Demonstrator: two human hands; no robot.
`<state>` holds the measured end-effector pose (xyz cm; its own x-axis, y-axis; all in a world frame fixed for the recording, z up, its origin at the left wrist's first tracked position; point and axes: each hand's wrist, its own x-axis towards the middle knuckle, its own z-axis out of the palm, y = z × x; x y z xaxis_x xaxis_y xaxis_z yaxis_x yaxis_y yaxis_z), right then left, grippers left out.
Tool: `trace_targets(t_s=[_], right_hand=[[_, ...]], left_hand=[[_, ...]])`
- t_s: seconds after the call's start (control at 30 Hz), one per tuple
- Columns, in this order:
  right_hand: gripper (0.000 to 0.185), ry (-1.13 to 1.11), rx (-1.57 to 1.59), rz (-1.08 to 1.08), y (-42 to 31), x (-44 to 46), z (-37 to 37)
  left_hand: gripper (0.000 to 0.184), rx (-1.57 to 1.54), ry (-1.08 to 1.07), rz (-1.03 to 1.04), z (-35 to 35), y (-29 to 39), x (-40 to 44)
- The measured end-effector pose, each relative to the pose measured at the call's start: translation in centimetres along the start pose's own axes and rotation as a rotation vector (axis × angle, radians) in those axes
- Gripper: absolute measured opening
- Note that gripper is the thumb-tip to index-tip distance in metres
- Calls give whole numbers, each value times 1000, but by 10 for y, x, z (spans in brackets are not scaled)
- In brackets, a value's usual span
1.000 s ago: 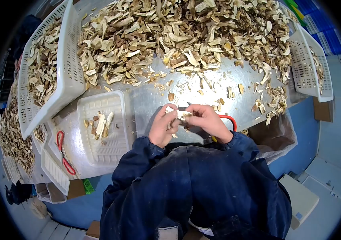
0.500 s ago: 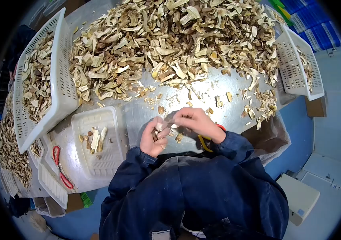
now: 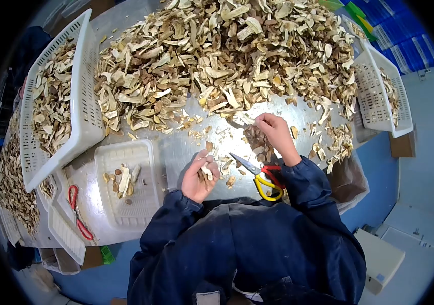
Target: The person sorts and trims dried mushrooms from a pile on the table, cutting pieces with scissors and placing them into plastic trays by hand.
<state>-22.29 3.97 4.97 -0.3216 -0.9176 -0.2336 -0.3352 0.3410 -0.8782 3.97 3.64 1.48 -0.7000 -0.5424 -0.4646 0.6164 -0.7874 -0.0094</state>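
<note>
- Two bare hands are apart above a metal table, both reaching out of dark blue sleeves.
- Left hand, palm partly up, is nearer the body; its fingers curl around a pale mushroom piece.
- Right hand is farther out and to the right, thumb and fingers drawn together. A pale mushroom slice shows at its fingertips; whether they grip it, I cannot tell.
- Yellow-and-red-handled scissors lie between the hands at the near side, blades pointing far left.
- Small mushroom scraps are scattered on the metal around both hands.
- Across the far side spreads a large heap of sliced mushrooms, well beyond the left hand.
- Left of the left hand sits a shallow white plastic tray with a few mushroom pieces in it.
- Farther left, red-handled scissors lie beside the tray.
- On the far left, a tilted white slotted basket contains many slices.
- At the far right stands another white slotted basket, also with slices inside.
- Below the table's right edge is a bag-lined bin.
</note>
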Motion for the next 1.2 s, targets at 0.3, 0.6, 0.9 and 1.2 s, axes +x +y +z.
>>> trace_targets(t_s=[0.3,0.6,0.9,1.2], right_hand=[[15,-385,352,165,-26,-53,36],[20,-519,21,-259,-43,-48,46],[16,142,-728,-346,-14,20,42],[12,-452,309,33,-32,-35,55]], left_hand=[[24,587,86,130,29,-17,12],[17,229,196,136,13,-4,11],[12,-206,-103,24,6,7,6],[16,457,68,140,23,-5,7]])
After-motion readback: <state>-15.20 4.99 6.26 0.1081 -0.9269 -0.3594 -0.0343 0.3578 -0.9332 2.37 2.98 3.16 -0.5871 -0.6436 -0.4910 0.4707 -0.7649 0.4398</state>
